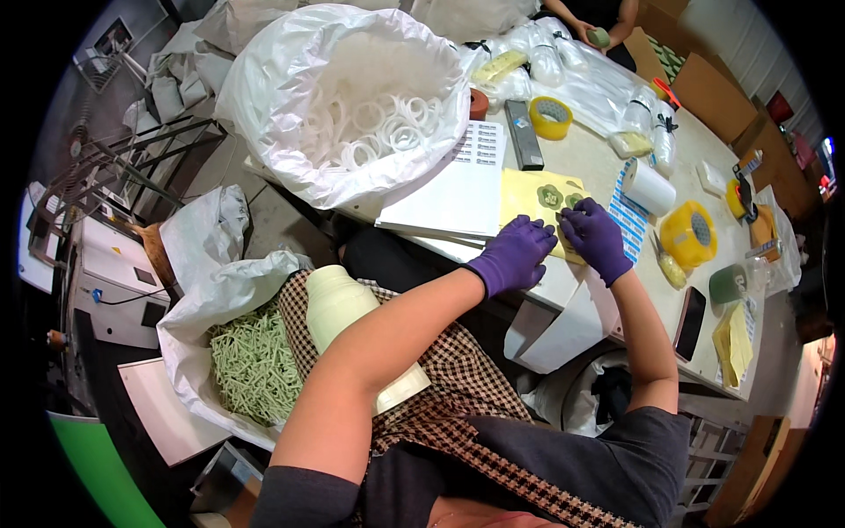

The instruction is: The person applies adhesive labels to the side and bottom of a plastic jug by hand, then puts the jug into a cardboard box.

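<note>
Both my hands wear purple gloves and meet over a yellow sticker sheet (519, 192) at the table's front edge. Dark green flower-shaped stickers (550, 196) show on it beyond my fingers. My left hand (518, 253) rests on the near part of the sheet with its fingers stretched out. Beside it, my right hand (597, 238) has its fingertips bent together at the sheet's right side; what they pinch, if anything, is hidden. A pale cream, bottle-shaped object (334, 304) lies in my lap, partly behind my left forearm.
A large white bag (264, 106) of translucent rings stands left of printed white sheets (440, 194). Tape rolls (689, 233), a dark grey box (524, 136) and a phone (690, 323) lie around. Shredded green filler (255, 365) fills a sack at lower left. Another person's hand (585, 31) holds something green.
</note>
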Action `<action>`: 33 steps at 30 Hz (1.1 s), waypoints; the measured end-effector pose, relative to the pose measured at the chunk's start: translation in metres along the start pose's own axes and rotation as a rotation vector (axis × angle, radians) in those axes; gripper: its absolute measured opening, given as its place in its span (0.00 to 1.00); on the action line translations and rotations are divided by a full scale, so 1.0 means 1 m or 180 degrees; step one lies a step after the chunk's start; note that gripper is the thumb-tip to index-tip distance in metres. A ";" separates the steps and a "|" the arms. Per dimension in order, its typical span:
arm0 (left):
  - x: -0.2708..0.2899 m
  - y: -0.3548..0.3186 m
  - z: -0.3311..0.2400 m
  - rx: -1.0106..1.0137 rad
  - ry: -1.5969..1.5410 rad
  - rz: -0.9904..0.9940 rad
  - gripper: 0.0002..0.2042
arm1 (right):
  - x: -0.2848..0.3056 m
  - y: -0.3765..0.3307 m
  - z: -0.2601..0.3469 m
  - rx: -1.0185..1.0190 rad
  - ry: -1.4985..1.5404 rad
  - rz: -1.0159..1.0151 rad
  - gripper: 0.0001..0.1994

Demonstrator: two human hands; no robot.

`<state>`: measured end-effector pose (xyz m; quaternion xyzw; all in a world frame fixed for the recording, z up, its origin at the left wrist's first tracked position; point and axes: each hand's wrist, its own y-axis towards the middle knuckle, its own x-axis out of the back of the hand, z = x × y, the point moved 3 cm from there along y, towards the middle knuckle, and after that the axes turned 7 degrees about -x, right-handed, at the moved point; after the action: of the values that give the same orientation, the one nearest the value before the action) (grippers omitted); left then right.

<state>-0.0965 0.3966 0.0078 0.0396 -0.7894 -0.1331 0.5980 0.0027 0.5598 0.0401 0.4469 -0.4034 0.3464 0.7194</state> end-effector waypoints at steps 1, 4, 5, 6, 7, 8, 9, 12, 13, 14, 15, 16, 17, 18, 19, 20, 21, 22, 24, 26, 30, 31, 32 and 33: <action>-0.001 -0.001 0.000 0.0032 -0.0018 0.0000 0.27 | -0.003 -0.001 0.000 -0.0010 -0.0009 -0.0009 0.10; -0.003 -0.002 0.002 0.0039 -0.0086 -0.0027 0.27 | -0.008 0.001 0.003 -0.0015 -0.0294 -0.0123 0.11; -0.003 -0.002 0.003 0.0031 -0.0106 -0.0037 0.27 | -0.009 0.002 0.005 -0.0022 -0.0290 -0.0173 0.11; -0.003 -0.003 0.003 0.0025 -0.0114 -0.0048 0.27 | -0.010 0.004 0.008 -0.0026 -0.0286 -0.0222 0.11; -0.003 -0.003 0.002 0.0023 -0.0121 -0.0070 0.27 | -0.009 0.006 0.010 -0.0019 -0.0286 -0.0271 0.11; -0.003 -0.004 0.002 0.0027 -0.0125 -0.0095 0.27 | -0.010 0.009 0.010 0.0011 -0.0331 -0.0094 0.11; -0.003 -0.005 0.003 0.0030 -0.0104 -0.0121 0.27 | -0.012 0.013 0.009 0.0050 -0.0373 0.0084 0.11; -0.006 -0.001 -0.001 -0.0030 -0.0070 -0.0192 0.28 | -0.029 0.037 -0.049 -0.0651 0.0888 0.0354 0.13; -0.007 0.003 -0.002 -0.0051 -0.0064 -0.0190 0.28 | -0.036 0.045 -0.074 -0.1009 0.1558 0.0415 0.14; -0.004 0.000 0.002 0.0012 -0.0014 -0.0197 0.28 | -0.019 0.055 -0.080 -0.1436 0.2444 -0.0099 0.15; 0.009 0.004 0.000 -0.0012 -0.0077 0.0207 0.30 | 0.005 0.062 -0.082 -0.1885 0.3317 -0.0624 0.16; 0.014 0.003 -0.001 -0.0154 -0.0278 0.0005 0.30 | 0.026 0.074 -0.066 -0.0944 0.2590 -0.1533 0.17; 0.018 -0.007 0.001 -0.0276 -0.0488 -0.0184 0.29 | 0.039 0.074 -0.038 -0.0787 0.2723 -0.1779 0.17; 0.039 -0.012 -0.008 -0.0331 -0.0480 0.0019 0.27 | 0.056 0.069 -0.018 -0.0666 0.2791 -0.2056 0.18; 0.075 -0.019 -0.027 -0.0332 -0.0515 0.0234 0.24 | 0.065 0.055 0.016 -0.1366 0.3692 -0.1584 0.19; 0.112 -0.031 -0.038 -0.0071 -0.0540 0.0140 0.19 | 0.068 0.035 0.040 -0.1300 0.3245 -0.1494 0.19; 0.142 -0.049 -0.037 0.0215 -0.0470 -0.0150 0.17 | 0.067 0.012 0.058 -0.1221 0.2794 -0.1422 0.20; 0.164 -0.081 -0.027 0.0380 -0.0413 -0.1134 0.17 | 0.056 -0.014 0.070 -0.1000 0.2521 -0.1188 0.21; 0.209 -0.149 -0.009 0.0807 0.0904 -0.2178 0.16 | 0.030 -0.055 0.122 -0.0005 0.2092 -0.1122 0.21; 0.200 -0.238 0.024 0.2243 0.1049 -0.1741 0.16 | 0.016 -0.081 0.174 0.0567 0.2419 -0.0163 0.20; 0.147 -0.334 0.000 0.3356 -0.0720 -0.1521 0.15 | -0.006 -0.104 0.245 0.1047 0.2816 0.0240 0.21; 0.149 -0.348 -0.009 0.3275 -0.1107 -0.1978 0.14 | -0.008 -0.107 0.255 0.1215 0.2758 0.0373 0.21; 0.154 -0.366 -0.015 0.3319 -0.1535 -0.2276 0.13 | -0.008 -0.109 0.261 0.1327 0.2733 0.0434 0.21; 0.158 -0.381 -0.022 0.3355 -0.1959 -0.2581 0.12 | -0.007 -0.110 0.268 0.1444 0.2712 0.0497 0.21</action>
<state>-0.1567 -0.0079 0.0626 0.5719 -0.8042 0.0484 0.1546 0.0213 0.2719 0.0678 0.3793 -0.0197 0.6306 0.6768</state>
